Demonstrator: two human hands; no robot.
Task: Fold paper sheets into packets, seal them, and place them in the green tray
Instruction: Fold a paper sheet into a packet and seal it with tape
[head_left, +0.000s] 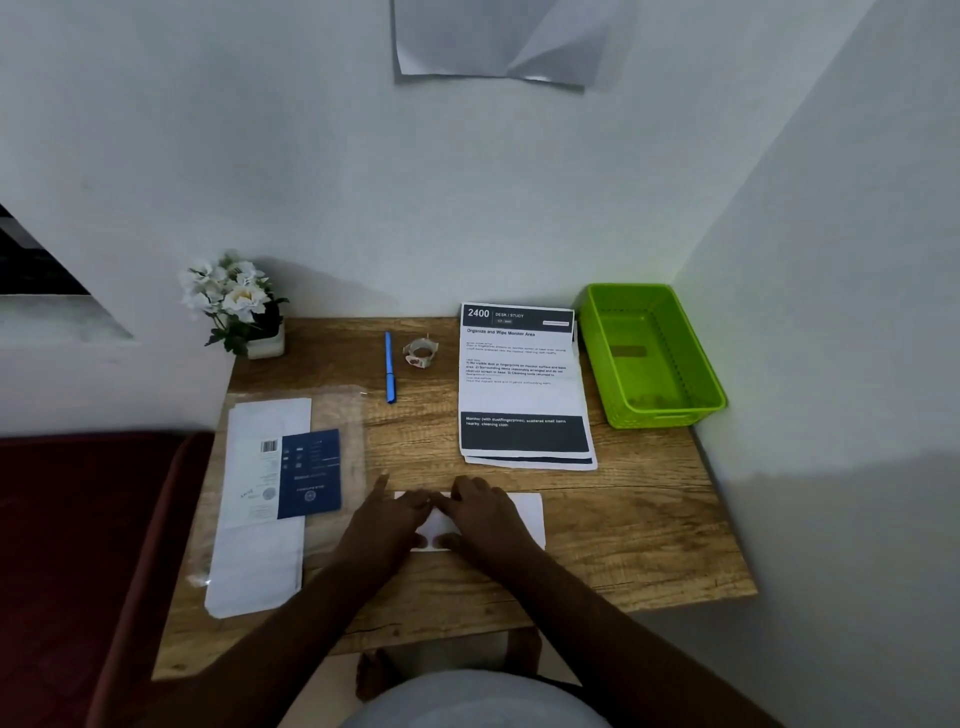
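Note:
A folded white paper sheet (524, 517) lies flat on the wooden desk (623, 545) near its front middle. My left hand (387, 522) and my right hand (485, 512) both press down on its left part, fingers spread, thumbs near its front edge. A stack of printed sheets (522, 384) lies behind it, to the right. The green tray (698, 379) stands in the far right corner with nothing in it. A small roll of tape (421, 352) sits at the back middle.
A blue pen (389, 366) lies left of the tape. A clear plastic bag with white envelopes and a blue card (280, 488) covers the desk's left side. A pot of white flowers (239, 306) stands at the back left corner. Walls close in behind and right.

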